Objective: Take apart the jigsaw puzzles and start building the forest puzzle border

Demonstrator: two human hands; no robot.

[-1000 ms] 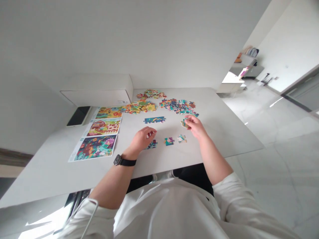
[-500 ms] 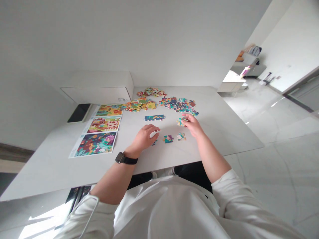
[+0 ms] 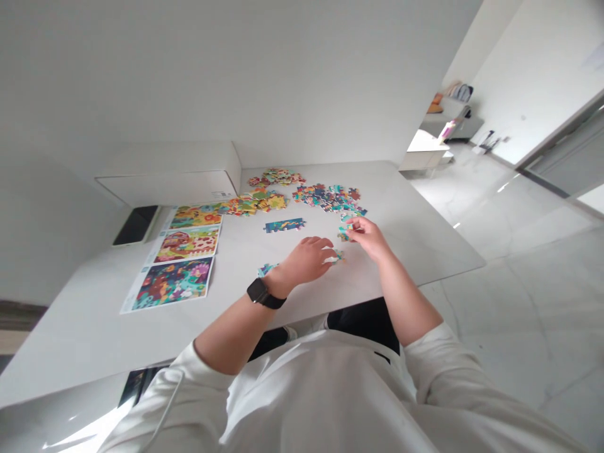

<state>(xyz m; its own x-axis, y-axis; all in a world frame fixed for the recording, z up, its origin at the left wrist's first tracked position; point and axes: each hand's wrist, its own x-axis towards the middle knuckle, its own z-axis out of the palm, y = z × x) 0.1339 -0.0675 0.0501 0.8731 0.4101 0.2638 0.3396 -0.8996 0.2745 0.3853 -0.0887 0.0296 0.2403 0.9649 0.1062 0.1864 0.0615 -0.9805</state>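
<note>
My right hand [image 3: 369, 238] pinches a teal puzzle piece [image 3: 346, 230] between thumb and fingertips, just above the table. My left hand [image 3: 309, 259], palm down with the fingers curved and apart, hovers over the near part of the table. Its fingertips reach the edge of a loose puzzle piece [image 3: 338, 257]; whether they touch it I cannot tell. Left of the wrist, a blue-teal puzzle piece [image 3: 267, 270] shows partly. Anything under the left hand is hidden. Beyond both hands lies a joined dark-blue puzzle strip [image 3: 285, 225].
Dark blue and teal pieces [image 3: 328, 198] form a heap at the back. Left of it are a yellow-green heap [image 3: 257, 201] and a red-and-cream heap [image 3: 278, 177]. Printed picture sheets [image 3: 177, 281], a phone [image 3: 136, 225] and a white box [image 3: 165, 187] stand at the left.
My left hand has moved right, toward the loose piece near my right hand, uncovering the piece at left. My right hand still holds its piece. The view has shifted slightly.
</note>
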